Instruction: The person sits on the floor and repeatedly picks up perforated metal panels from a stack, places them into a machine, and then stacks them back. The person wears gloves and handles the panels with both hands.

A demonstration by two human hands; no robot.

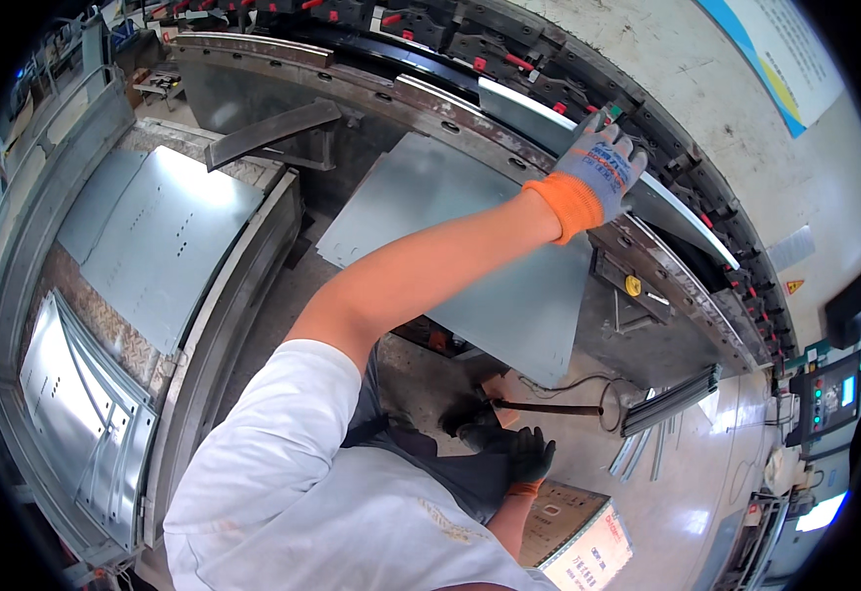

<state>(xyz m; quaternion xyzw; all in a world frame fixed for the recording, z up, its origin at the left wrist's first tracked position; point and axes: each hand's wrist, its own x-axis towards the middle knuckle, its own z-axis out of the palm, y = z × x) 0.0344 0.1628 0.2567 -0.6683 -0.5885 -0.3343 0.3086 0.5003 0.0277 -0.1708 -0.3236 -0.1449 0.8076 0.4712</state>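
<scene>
My left hand [603, 167], in a grey glove with an orange cuff, reaches far across to a press brake. Its fingers are bent over the upper edge of a narrow bright metal sheet [684, 215], which stands along the row of clamps. My right hand [529, 459], in a dark glove, hangs low by my thigh with its fingers apart and nothing in it. Below my left forearm lies a large flat metal sheet [509, 305], partly hidden by the arm.
Left stands a metal-framed rack with a punched sheet [169, 231] and a stack of cut panels [91, 419]. A yellow tape measure [633, 286] lies by the machine bed [450, 126]. Near my right hand are a cardboard box [559, 522] and metal strips [672, 399]. A control panel [829, 402] stands far right.
</scene>
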